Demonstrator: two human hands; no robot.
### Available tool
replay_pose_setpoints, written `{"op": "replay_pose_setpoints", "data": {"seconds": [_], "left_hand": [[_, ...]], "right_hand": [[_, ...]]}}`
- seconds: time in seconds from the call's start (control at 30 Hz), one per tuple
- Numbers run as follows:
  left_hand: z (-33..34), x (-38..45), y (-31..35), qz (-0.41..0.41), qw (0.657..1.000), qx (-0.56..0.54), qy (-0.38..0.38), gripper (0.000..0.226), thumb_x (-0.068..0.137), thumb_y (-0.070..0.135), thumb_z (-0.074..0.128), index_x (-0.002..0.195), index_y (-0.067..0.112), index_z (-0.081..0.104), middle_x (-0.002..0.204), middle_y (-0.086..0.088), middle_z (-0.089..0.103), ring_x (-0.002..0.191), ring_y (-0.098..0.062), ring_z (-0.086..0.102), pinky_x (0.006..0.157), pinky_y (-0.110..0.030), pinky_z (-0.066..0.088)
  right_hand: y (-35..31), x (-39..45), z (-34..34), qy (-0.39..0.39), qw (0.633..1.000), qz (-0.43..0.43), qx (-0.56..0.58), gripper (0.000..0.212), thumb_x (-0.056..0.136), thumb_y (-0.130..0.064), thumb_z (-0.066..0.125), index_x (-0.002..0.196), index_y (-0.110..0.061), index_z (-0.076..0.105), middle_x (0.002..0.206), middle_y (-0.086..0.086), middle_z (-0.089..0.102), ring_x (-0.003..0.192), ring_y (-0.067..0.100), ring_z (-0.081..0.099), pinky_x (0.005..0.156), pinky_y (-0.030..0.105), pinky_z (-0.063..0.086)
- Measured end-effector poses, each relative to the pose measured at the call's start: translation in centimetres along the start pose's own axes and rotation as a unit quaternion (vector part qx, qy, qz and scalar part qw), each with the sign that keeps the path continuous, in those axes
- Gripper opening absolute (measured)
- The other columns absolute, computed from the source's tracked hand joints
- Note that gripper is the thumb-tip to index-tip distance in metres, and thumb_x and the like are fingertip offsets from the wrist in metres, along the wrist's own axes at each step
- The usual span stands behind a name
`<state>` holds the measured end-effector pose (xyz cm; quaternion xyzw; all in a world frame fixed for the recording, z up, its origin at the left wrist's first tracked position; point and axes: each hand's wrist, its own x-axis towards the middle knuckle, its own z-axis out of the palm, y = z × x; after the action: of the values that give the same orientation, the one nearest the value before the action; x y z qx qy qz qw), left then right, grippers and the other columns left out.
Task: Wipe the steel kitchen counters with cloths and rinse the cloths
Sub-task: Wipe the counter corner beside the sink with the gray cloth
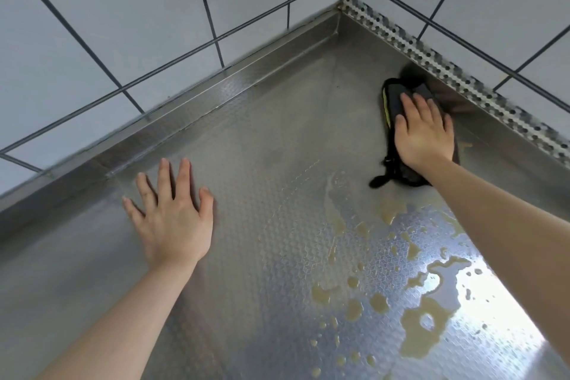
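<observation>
I see the dark cloth (398, 120) lying far right on the steel counter (246, 194), close to the perforated strip (462, 71) along the tiled wall (92, 25). My right hand (424, 136) presses flat on it, fingers spread, not gripping. My left hand (175, 213) lies flat, released, on bare steel. Yellowish puddles (422, 330) sit near right.
</observation>
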<state>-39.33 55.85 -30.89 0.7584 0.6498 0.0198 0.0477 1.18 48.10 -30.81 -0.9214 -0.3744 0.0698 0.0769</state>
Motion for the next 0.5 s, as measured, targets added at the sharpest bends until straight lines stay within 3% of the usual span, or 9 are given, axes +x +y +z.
{"op": "replay_pose_setpoints", "data": {"seconds": [0.07, 0.2, 0.27, 0.43, 0.5], "left_hand": [[0.0, 0.0, 0.0, 0.001, 1.0, 0.001, -0.003, 0.059, 0.097, 0.049, 0.025, 0.153, 0.032, 0.021, 0.163, -0.001, 0.017, 0.149, -0.036, 0.009, 0.117, -0.062, 0.006], [-0.1, -0.1, 0.0, 0.0, 1.0, -0.002, 0.0, 0.063, 0.092, 0.052, 0.018, 0.152, 0.033, 0.022, 0.163, -0.001, 0.018, 0.149, -0.036, 0.01, 0.116, -0.062, 0.007], [-0.1, 0.0, 0.0, 0.001, 1.0, -0.003, 0.003, 0.063, 0.092, 0.052, 0.018, 0.152, 0.033, 0.022, 0.162, -0.001, 0.019, 0.148, -0.037, 0.011, 0.116, -0.063, 0.008], [0.2, 0.0, 0.0, 0.004, 1.0, 0.003, 0.005, 0.059, 0.096, 0.049, 0.023, 0.152, 0.032, 0.021, 0.163, -0.002, 0.018, 0.149, -0.038, 0.01, 0.116, -0.063, 0.007], [0.2, 0.0, 0.0, 0.002, 1.0, 0.003, 0.001, 0.057, 0.098, 0.048, 0.027, 0.153, 0.032, 0.02, 0.163, -0.001, 0.016, 0.149, -0.037, 0.009, 0.117, -0.063, 0.006]], "right_hand": [[-1.4, -1.7, 0.7, 0.004, 1.0, 0.023, -0.003, 0.057, 0.1, -0.045, 0.019, 0.156, -0.033, 0.015, 0.165, -0.002, 0.012, 0.152, 0.024, 0.006, 0.122, 0.05, 0.004], [-2.6, -6.3, 1.3, -0.017, 0.987, -0.156, -0.035, 0.056, 0.099, -0.052, 0.011, 0.154, -0.042, 0.012, 0.164, -0.009, 0.012, 0.152, 0.02, 0.006, 0.121, 0.046, 0.006], [-1.4, -5.0, 0.6, -0.026, 0.98, -0.195, -0.041, 0.055, 0.099, -0.051, 0.011, 0.154, -0.044, 0.013, 0.164, -0.011, 0.012, 0.152, 0.017, 0.006, 0.122, 0.044, 0.006], [-2.3, -0.6, 0.7, -0.013, 1.0, -0.022, -0.018, 0.055, 0.101, -0.046, 0.016, 0.155, -0.038, 0.011, 0.165, -0.005, 0.007, 0.152, 0.022, 0.002, 0.122, 0.049, 0.003], [-4.5, -2.4, 1.2, -0.014, 0.999, -0.047, -0.023, 0.056, 0.1, -0.047, 0.016, 0.155, -0.037, 0.01, 0.165, -0.004, 0.007, 0.152, 0.025, 0.003, 0.121, 0.051, 0.003]]}}
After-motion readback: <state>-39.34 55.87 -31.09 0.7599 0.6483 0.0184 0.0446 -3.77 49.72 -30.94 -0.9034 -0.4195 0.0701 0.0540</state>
